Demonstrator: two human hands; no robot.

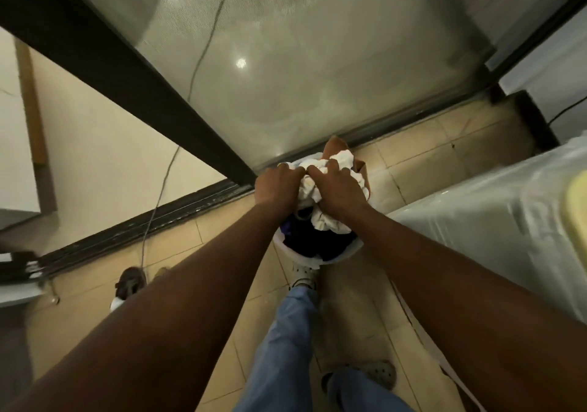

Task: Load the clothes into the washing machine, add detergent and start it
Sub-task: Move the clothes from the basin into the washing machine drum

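Note:
A white laundry basket stands on the tiled floor in front of my feet, filled with clothes. On top lies a crumpled white garment, with dark clothes beneath it and a brown piece at the far side. My left hand and my right hand are both pressed down into the white garment, fingers curled into the cloth. At the right edge stands the washing machine, wrapped in a clear plastic cover.
A sliding door with a dark frame and mesh screen rises just behind the basket. A thin cord hangs down at the left. A sandal lies on the floor to the left. My jeans-clad legs stand below the basket.

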